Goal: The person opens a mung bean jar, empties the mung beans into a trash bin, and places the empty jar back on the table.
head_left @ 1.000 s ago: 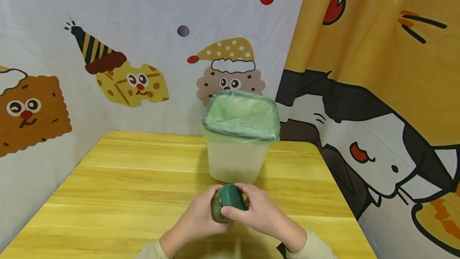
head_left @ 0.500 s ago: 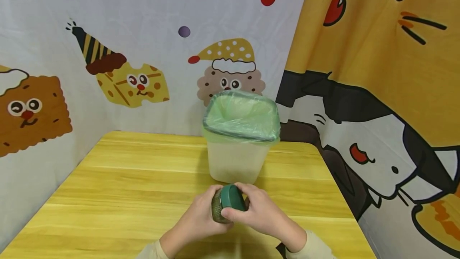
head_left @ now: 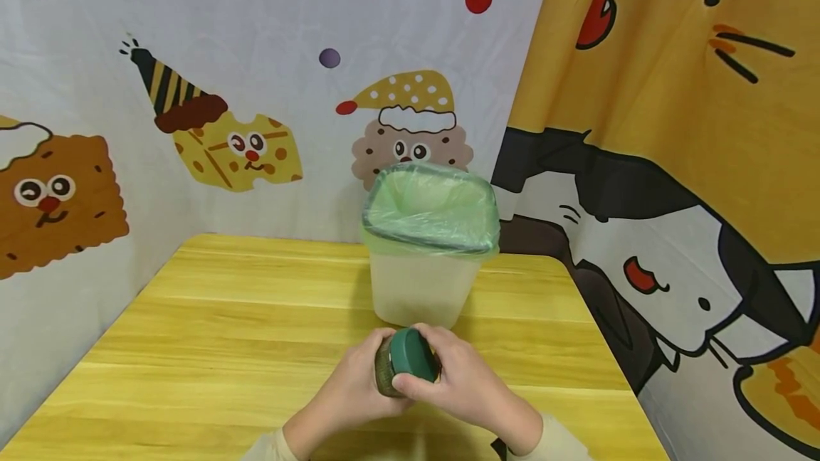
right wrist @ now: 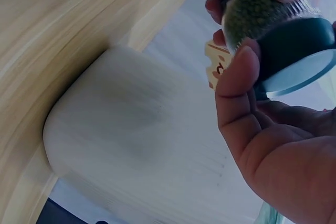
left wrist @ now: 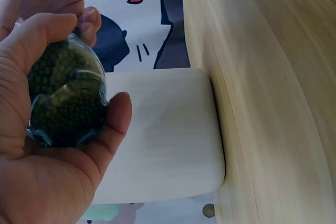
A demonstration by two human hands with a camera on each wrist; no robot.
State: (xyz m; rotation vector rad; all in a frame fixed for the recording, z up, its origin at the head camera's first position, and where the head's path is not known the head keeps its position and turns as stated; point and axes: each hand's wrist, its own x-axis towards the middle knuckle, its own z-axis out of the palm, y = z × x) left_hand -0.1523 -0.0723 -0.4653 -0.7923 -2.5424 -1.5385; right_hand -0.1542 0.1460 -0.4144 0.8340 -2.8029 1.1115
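Observation:
A small clear jar [head_left: 384, 371] filled with small green beans is held tilted over the near half of the table, its dark green lid [head_left: 413, 356] on the right end. My left hand [head_left: 349, 384] grips the glass body. In the left wrist view its fingers curl round the jar's base [left wrist: 68, 103], with the beans showing through. My right hand [head_left: 468, 379] grips the lid's rim between thumb and fingers. The lid's pale flat top [right wrist: 299, 72] faces the right wrist camera. From these views I cannot tell whether the lid is loose.
A whitish bin [head_left: 423, 289] lined with a green plastic bag [head_left: 442, 226] stands just beyond the hands. The wooden table [head_left: 224, 333] meets cartoon-printed curtains [head_left: 269, 27] at the back. A dark object [head_left: 499, 448] shows partly by the right sleeve.
The right hand and lid have shifted very slightly left and turned a little. The left hand keeps its hold on the jar. The bin has not moved.

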